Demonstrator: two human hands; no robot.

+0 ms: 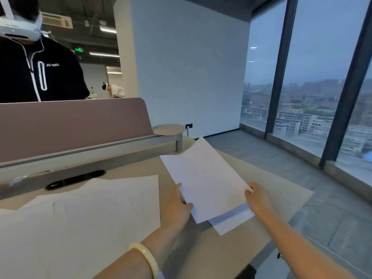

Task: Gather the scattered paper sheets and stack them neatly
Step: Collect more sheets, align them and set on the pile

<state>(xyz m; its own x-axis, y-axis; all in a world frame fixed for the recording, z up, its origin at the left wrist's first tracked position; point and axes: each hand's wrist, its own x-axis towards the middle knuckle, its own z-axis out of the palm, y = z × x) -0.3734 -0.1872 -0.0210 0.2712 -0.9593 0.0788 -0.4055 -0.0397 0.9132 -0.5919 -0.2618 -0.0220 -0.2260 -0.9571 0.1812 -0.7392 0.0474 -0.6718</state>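
Note:
A white paper sheet (205,178) is lifted at a tilt over the right part of the beige desk (281,190). My left hand (178,204) grips its near left edge and my right hand (256,195) pinches its near right corner. Under it a second sheet (233,220) lies on the desk, only its near end showing. Several more white sheets (84,222) lie overlapping and spread across the left part of the desk.
A mauve divider panel (70,125) stands along the desk's far side, with a black cable slot (75,179) in front of it. A person in a dark jacket (30,71) stands behind the divider. The desk's right edge drops to the floor by tall windows.

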